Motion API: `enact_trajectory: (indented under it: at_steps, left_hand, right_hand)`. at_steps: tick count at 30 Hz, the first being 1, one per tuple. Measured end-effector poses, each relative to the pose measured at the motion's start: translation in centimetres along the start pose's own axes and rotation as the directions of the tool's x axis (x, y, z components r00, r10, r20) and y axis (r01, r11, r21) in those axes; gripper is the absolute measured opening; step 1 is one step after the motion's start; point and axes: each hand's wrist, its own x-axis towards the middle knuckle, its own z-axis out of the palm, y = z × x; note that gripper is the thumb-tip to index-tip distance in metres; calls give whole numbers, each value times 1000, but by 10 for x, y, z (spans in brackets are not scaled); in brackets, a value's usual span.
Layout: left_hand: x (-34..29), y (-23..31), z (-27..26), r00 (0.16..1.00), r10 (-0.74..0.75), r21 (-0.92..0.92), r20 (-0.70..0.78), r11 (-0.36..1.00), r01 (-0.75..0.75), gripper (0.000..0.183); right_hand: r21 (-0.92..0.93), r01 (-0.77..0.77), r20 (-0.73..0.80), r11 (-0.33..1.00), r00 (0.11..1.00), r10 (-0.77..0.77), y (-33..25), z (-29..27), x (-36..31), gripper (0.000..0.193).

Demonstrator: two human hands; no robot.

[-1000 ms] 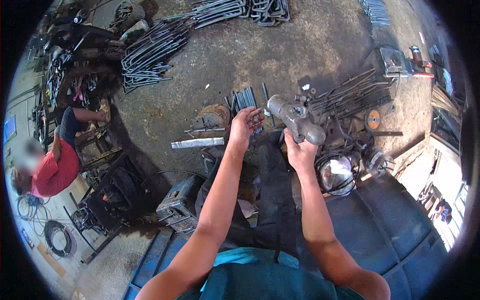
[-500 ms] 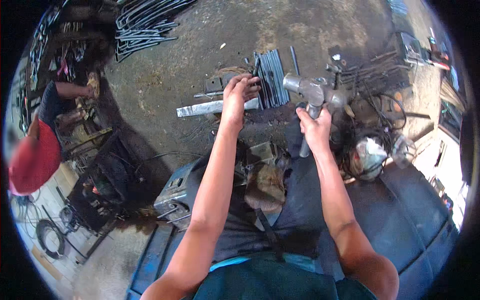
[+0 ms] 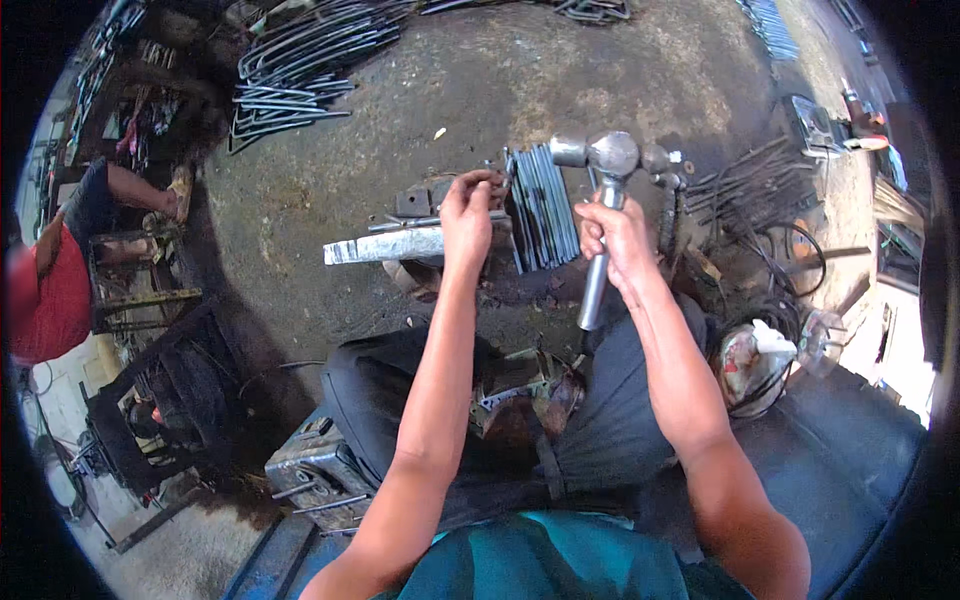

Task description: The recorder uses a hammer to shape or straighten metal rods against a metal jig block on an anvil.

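Note:
My right hand (image 3: 622, 240) is wrapped round the handle of a metal hammer (image 3: 612, 155), holding it upright with its heavy head at the top, above the floor. My left hand (image 3: 466, 218) is curled over the right end of a pale metal bar (image 3: 385, 246), its fingertips bent together beside a row of steel rods (image 3: 543, 210). What those fingers pinch, if anything, is hidden. A dark metal block (image 3: 412, 203) and a thin rod lie just beyond the bar. The rods lie side by side on the ground between my two hands.
Bent rods (image 3: 320, 50) are heaped at the far left. More thin rods (image 3: 755, 180) and a black cable (image 3: 800, 285) lie at the right. A person in red (image 3: 55, 300) sits at the left. A metal box (image 3: 315, 465) stands beside my left leg.
My left hand's fingers have gone from loosely spread to curled in. My right hand has swung the hammer a little left, its handle now pointing down toward me. The view has shifted.

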Motion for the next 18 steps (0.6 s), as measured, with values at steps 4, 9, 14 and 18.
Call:
enact_trajectory:
  at_steps: [4, 9, 14, 18]
  left_hand:
    - [-28, 28, 9, 998, -47, -130, 41, 990, 52, 23]
    - [-64, 32, 27, 989, -136, -233, 55, 962, 145, 25]
    - [-68, -10, 64, 952, -252, -108, 176, 956, 273, 26]
    - [-40, -111, 67, 939, -315, 151, 141, 944, 294, 28]
  right_hand:
    - [76, -33, 32, 997, 999, 31, 3, -17, -19, 19]
    - [206, 4, 66, 978, 998, -17, -3, -29, -25, 19]
    - [332, -58, -11, 941, 998, 65, -3, -48, -34, 19]
    - [416, -104, -44, 903, 990, 134, -8, -64, -29, 19]
